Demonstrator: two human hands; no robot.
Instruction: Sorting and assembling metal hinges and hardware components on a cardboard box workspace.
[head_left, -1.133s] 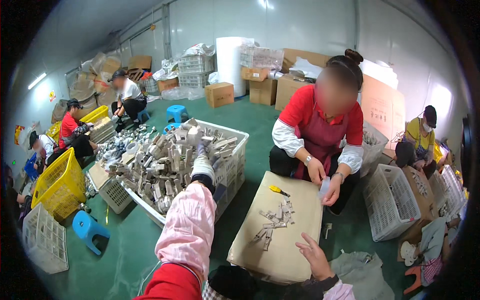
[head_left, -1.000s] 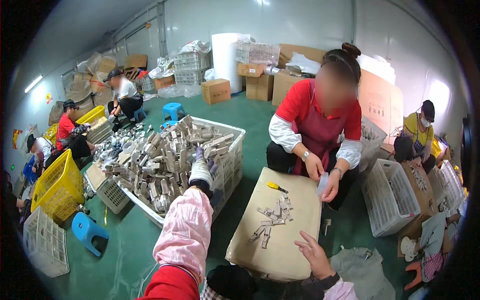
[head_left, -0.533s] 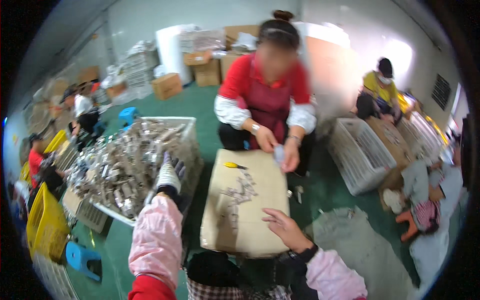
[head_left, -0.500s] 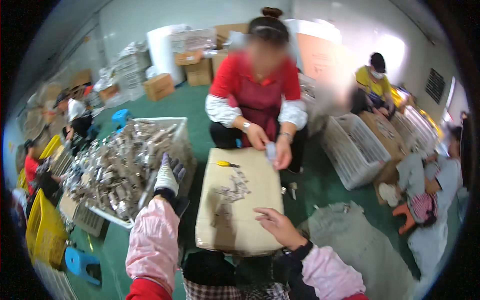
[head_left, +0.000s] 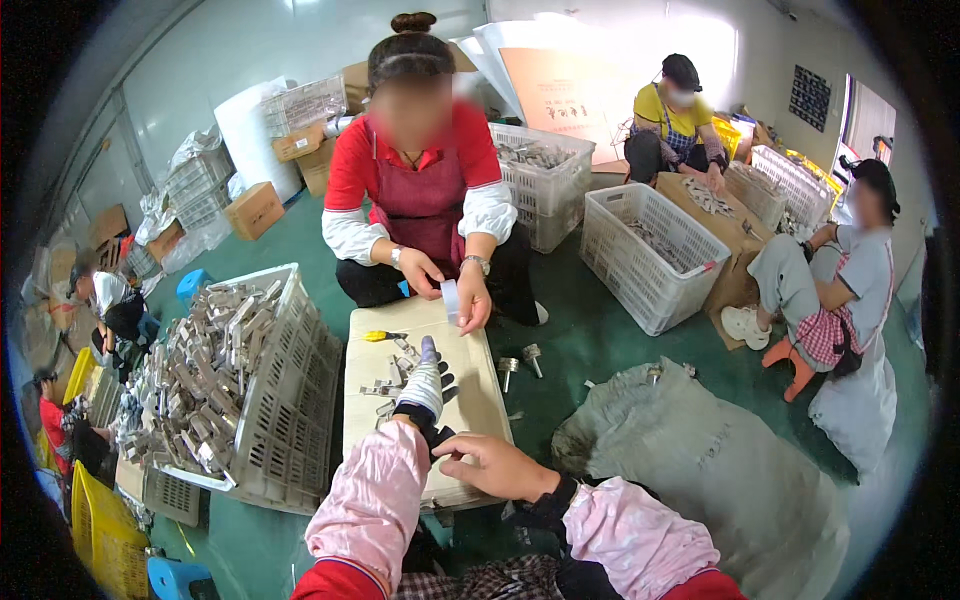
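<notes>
My left hand point(head_left: 428, 385), in a glove with purple and grey fingers and white wrapping, is over the cardboard-topped work surface point(head_left: 470, 360). Its fingers stretch forward with nothing visible in them. A black band point(head_left: 418, 412) circles that wrist. Bare, my right hand point(head_left: 500, 466) reaches leftward with thumb and forefinger apart, the fingertips at the black band; I cannot tell if they touch it. Small metal clip-like parts point(head_left: 385, 388) lie beside and partly behind my left hand. Yellow-handled snips point(head_left: 382, 336) rest near the far edge.
A crate point(head_left: 290, 400) heaped with metal parts stands at left. Across from me a person in red point(head_left: 420, 200) handles a pale strip point(head_left: 450, 300). A grey sack point(head_left: 700, 470) and metal pieces point(head_left: 520, 365) lie right. Beyond are crates point(head_left: 650, 270) and seated people.
My left hand has moved right, from beside the crate to over the work surface. My right hand has come left toward the left wrist. The view has turned rightward.
</notes>
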